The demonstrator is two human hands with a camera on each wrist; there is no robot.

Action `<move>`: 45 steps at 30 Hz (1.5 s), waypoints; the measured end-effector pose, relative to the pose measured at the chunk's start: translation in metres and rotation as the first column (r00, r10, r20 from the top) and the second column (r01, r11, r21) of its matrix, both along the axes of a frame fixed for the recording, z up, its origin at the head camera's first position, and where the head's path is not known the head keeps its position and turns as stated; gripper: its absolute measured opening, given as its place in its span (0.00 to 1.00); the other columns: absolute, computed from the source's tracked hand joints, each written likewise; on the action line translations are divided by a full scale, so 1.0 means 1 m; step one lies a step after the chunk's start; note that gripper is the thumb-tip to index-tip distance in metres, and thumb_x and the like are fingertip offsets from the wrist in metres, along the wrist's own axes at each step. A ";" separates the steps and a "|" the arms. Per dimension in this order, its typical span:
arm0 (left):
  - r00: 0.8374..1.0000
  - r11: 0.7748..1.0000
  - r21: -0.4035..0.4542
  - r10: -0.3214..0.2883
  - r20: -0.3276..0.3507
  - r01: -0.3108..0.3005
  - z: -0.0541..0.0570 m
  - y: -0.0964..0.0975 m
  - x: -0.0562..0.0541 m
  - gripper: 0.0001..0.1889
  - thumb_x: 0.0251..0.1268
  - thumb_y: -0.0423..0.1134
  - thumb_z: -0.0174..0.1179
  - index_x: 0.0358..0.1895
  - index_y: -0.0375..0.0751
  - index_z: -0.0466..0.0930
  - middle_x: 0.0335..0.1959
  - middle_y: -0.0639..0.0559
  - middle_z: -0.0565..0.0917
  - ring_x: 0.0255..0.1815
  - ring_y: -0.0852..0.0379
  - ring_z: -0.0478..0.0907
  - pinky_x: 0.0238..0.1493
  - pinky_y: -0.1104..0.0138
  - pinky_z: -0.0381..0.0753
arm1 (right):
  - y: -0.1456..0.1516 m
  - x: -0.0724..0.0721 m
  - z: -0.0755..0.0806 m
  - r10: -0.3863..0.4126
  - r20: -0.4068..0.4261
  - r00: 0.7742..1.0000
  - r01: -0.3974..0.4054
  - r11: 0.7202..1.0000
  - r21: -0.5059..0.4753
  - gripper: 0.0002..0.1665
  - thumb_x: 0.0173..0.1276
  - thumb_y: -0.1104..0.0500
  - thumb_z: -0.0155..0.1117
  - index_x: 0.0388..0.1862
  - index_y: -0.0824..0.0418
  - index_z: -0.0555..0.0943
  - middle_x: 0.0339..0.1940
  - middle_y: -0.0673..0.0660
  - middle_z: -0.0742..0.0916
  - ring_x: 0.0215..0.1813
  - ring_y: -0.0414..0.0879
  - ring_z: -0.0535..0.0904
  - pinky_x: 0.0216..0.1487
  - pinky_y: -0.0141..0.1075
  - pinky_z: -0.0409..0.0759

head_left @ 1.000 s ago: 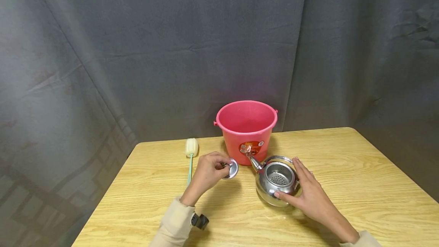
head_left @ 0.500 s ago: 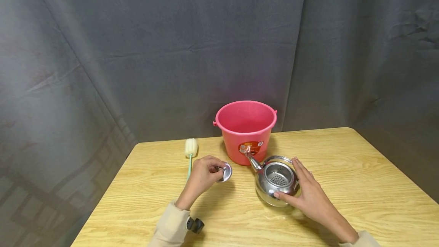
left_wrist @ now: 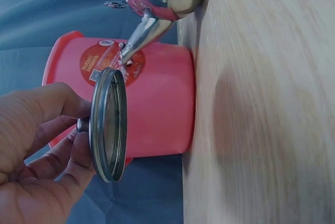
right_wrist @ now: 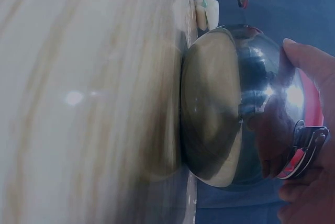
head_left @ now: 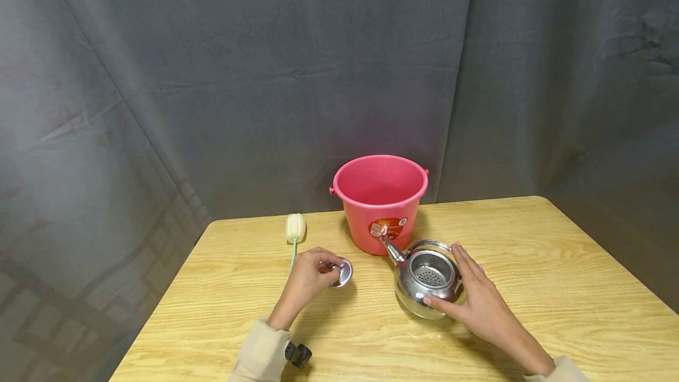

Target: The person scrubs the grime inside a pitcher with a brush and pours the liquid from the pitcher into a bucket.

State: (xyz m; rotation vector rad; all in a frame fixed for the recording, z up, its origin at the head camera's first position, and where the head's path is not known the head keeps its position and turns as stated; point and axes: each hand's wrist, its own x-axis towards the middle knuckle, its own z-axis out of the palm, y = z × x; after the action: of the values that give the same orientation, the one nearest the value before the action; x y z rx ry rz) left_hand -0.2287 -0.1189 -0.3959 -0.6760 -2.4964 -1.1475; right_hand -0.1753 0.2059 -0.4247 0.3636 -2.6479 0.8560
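In the head view my left hand [head_left: 306, 279] pinches the small knob of a round steel lid [head_left: 345, 272]. The left wrist view shows that lid [left_wrist: 108, 124] held on edge above the table, with thumb and fingers at its knob. A shiny stainless steel teapot [head_left: 409, 289] stands uncovered to the right, a perforated strainer [head_left: 431, 274] in its mouth. My right hand [head_left: 480, 302] holds the teapot from the right, thumb on its near shoulder and fingers by the handle's base. In the right wrist view the teapot body [right_wrist: 225, 103] rests on the tabletop.
Behind the teapot stands a pink bucket [head_left: 355, 214]; the spout overlaps its red label in the head view. A sponge brush [head_left: 295, 227] with a pale green handle lies at the left of the wooden table [head_left: 223, 305]. Grey curtains [head_left: 265, 75] hang behind.
My left hand has drawn the lid leftward and slightly nearer to me, away from the teapot. The right hand and teapot have stayed in place.
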 end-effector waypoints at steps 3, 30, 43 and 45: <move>1.000 1.000 -0.005 0.000 0.004 0.000 -0.001 -0.001 0.000 0.09 0.46 0.22 0.64 0.31 0.36 0.88 0.32 0.50 0.84 0.29 0.60 0.80 0.29 0.72 0.80 | 0.000 0.000 0.000 0.001 0.003 1.000 -0.001 1.000 -0.004 0.69 0.51 0.34 0.72 0.77 0.69 0.49 0.75 0.70 0.57 0.71 0.69 0.55 0.62 0.66 0.59; 0.995 0.999 -0.052 0.015 0.100 -0.010 -0.019 -0.007 -0.002 0.06 0.47 0.25 0.67 0.31 0.36 0.87 0.30 0.51 0.84 0.30 0.60 0.78 0.29 0.72 0.78 | 0.000 0.000 0.001 0.002 0.007 1.000 -0.002 1.000 0.001 0.68 0.51 0.33 0.72 0.76 0.69 0.50 0.75 0.70 0.58 0.71 0.69 0.55 0.62 0.66 0.59; 0.991 0.999 -0.043 0.005 0.132 0.000 -0.030 0.002 0.003 0.05 0.48 0.22 0.66 0.29 0.33 0.87 0.29 0.48 0.82 0.28 0.61 0.78 0.26 0.72 0.78 | 0.000 0.000 0.002 0.005 0.015 1.000 -0.005 1.000 -0.003 0.68 0.52 0.33 0.72 0.77 0.69 0.50 0.75 0.70 0.58 0.71 0.69 0.55 0.62 0.66 0.58; 0.991 0.999 -0.046 0.012 0.137 -0.006 -0.031 0.004 0.003 0.06 0.48 0.22 0.66 0.29 0.33 0.86 0.29 0.48 0.82 0.28 0.61 0.77 0.26 0.72 0.78 | 0.000 0.000 0.002 0.004 0.017 1.000 -0.004 1.000 -0.002 0.68 0.52 0.33 0.72 0.77 0.69 0.49 0.75 0.70 0.58 0.72 0.69 0.55 0.62 0.67 0.58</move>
State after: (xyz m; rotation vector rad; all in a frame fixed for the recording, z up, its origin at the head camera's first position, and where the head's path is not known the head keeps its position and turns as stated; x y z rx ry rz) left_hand -0.2254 -0.1150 -0.4272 -0.6166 -2.6440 -1.1747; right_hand -0.1755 0.2058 -0.4229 0.3634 -2.6622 0.8671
